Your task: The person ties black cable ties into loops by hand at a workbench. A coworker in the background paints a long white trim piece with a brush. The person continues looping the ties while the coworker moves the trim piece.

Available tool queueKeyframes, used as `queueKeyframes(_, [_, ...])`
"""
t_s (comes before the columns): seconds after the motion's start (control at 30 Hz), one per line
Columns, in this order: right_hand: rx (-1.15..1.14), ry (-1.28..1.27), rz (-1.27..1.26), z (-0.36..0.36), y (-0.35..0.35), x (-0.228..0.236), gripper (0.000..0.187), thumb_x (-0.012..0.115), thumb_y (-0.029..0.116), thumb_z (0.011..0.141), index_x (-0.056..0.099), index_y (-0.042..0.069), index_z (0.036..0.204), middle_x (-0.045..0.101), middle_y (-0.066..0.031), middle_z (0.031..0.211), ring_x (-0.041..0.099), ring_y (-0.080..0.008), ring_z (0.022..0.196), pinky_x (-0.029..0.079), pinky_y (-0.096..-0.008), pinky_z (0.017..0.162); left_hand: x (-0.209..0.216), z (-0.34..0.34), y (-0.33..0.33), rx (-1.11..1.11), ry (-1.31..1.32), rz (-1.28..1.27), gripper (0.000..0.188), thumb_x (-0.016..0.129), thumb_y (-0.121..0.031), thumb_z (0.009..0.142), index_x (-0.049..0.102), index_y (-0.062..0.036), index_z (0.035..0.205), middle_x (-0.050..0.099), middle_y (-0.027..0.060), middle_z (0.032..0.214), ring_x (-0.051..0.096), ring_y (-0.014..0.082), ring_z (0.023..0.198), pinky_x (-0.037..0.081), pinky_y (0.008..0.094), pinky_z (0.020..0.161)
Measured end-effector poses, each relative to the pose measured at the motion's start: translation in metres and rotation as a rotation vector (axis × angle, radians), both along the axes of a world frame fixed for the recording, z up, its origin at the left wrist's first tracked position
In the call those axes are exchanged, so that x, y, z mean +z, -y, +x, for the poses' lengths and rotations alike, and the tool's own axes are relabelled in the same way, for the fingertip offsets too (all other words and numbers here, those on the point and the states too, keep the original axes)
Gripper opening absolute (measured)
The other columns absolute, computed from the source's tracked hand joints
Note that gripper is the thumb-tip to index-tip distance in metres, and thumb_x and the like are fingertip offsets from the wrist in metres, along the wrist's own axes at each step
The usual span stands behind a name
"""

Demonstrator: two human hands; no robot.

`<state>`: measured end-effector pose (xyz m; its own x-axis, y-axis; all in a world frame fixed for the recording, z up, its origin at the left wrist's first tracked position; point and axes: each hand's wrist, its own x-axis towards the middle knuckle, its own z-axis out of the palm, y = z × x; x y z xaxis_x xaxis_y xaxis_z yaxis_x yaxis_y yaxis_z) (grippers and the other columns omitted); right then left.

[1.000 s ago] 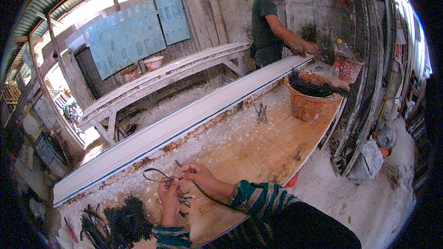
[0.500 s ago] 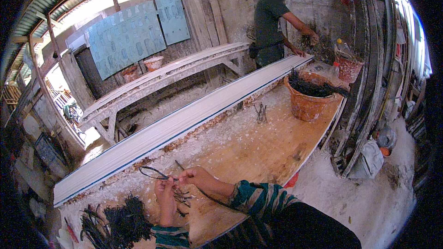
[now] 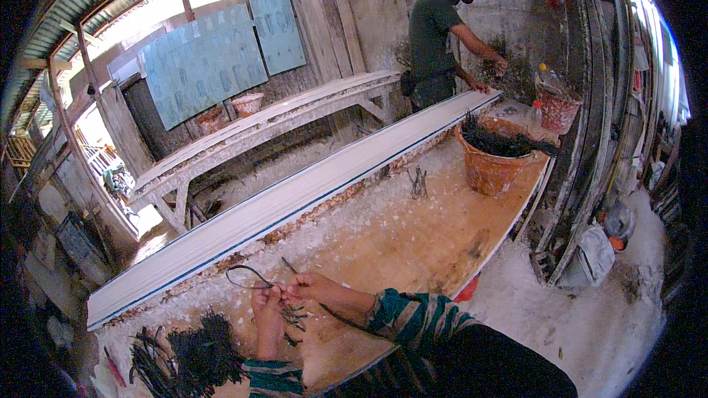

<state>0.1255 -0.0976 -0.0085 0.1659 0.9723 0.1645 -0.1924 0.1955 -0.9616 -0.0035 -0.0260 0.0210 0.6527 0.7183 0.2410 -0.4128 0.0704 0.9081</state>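
Observation:
A thin black strip is bent into a loop above the fingers of my left hand, which pinches it. Close against it, my right hand pinches the strip too. One dark end sticks up past the right fingers, and a dark length runs down under my right wrist. The fingertips of both hands almost meet, so the strip between them is partly hidden. Below my hands, several short dark strips lie on the wooden board. Left of my left wrist rests a thick black bundle of strips.
A long white slatted stack with a blue edge line crosses the table. An orange bucket of black strips stands at the right, near a few loose strips. Beyond, a person touches the stack's far end. A whitened bench stands behind.
The loop of the black strip has shifted slightly and looks a little wider. My hands stay close together, in almost the same place.

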Motion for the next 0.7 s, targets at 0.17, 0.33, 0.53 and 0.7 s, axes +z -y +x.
queueKeyframes(0.17, [0.037, -0.182, -0.003, -0.005, 0.014, 0.018, 0.019, 0.054, 0.022, 0.082, 0.059, 0.005, 0.086, 0.060, -0.0012, 0.080, 0.054, -0.0082, 0.074, 0.040, -0.0206, 0.070, -0.007, 0.003, -0.003, -0.052, -0.010, 0.088, 0.010, 0.054, -0.009, 0.083, 0.046, -0.0061, 0.088, 0.056, 0.0052, 0.075, 0.052, 0.0107, 0.063, 0.041, 0.0217, 0.056])
queueKeyframes(0.33, [-0.004, -0.137, 0.029, -0.004, 0.012, 0.010, 0.016, 0.053, 0.021, 0.083, 0.058, 0.006, 0.084, 0.059, -0.0002, 0.078, 0.053, -0.0087, 0.072, 0.040, -0.0202, 0.067, -0.011, 0.004, -0.005, -0.110, 0.067, 0.050, 0.012, 0.056, -0.009, 0.081, 0.046, -0.0054, 0.087, 0.056, 0.0049, 0.073, 0.053, 0.0112, 0.063, 0.042, 0.0215, 0.056])
queueKeyframes(0.53, [-0.080, -0.233, 0.043, -0.002, 0.008, 0.008, 0.011, 0.058, 0.016, 0.081, 0.058, 0.006, 0.082, 0.059, 0.0002, 0.077, 0.053, -0.0076, 0.073, 0.041, -0.0207, 0.068, -0.002, 0.001, 0.003, -0.073, -0.040, -0.028, 0.012, 0.059, -0.009, 0.079, 0.047, -0.0059, 0.082, 0.056, 0.0039, 0.072, 0.053, 0.0113, 0.060, 0.047, 0.0235, 0.057])
queueKeyframes(0.7, [-0.203, -0.099, 0.109, -0.005, 0.006, 0.011, 0.010, 0.059, 0.014, 0.080, 0.058, 0.004, 0.081, 0.059, -0.0001, 0.077, 0.053, -0.0074, 0.073, 0.042, -0.0216, 0.068, -0.008, 0.001, -0.003, -0.132, 0.030, -0.130, 0.011, 0.058, -0.006, 0.079, 0.048, -0.0070, 0.082, 0.056, 0.0036, 0.072, 0.054, 0.0113, 0.059, 0.049, 0.0260, 0.058])
